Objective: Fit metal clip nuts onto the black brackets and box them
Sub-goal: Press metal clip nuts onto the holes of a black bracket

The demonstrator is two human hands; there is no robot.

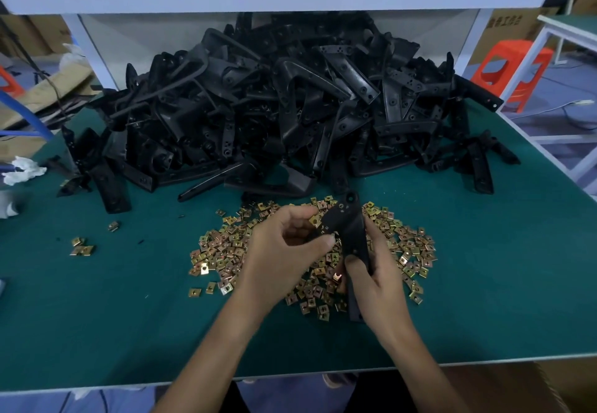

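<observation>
Above the clip nuts [223, 251], our right hand [376, 286] grips the near end of a black bracket [350, 228] pointing away from us, our left hand [281, 254] pinching its far half.

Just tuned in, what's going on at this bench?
A person holds one black bracket above the loose clip nuts. The right hand grips its lower part; the left hand pinches its upper end, apparently fitting a nut there. A large pile of brackets lies behind on the green table.
</observation>
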